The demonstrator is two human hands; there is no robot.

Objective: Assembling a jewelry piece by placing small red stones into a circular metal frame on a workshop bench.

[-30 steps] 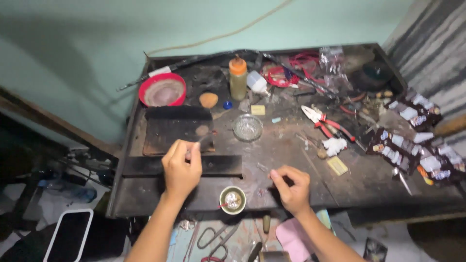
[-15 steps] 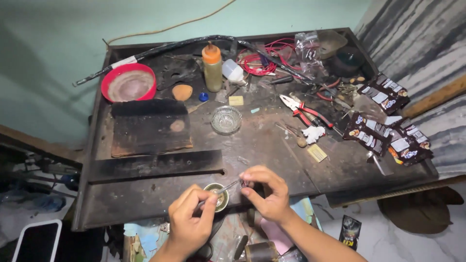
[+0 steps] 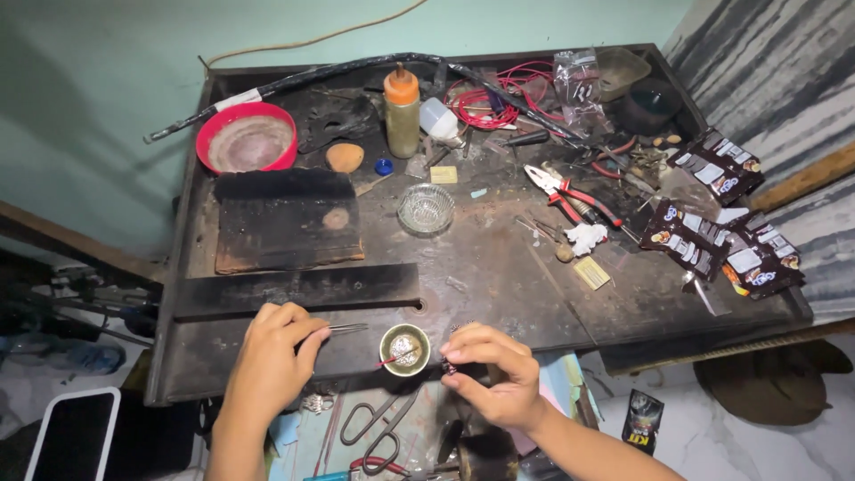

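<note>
Tweezers pinched in left hand; right hand fingers clamped on small part by tin.

the table is dark, matt metal, scuffed and stained. the tweezers in the left hand are thin bright metal. the small tin has a dull brassy rim and shiny crumpled foil inside. the glass dish is clear and ribbed. the bowl is glossy red plastic. the pliers have red plastic grips. the sachets are glossy dark foil.
</note>
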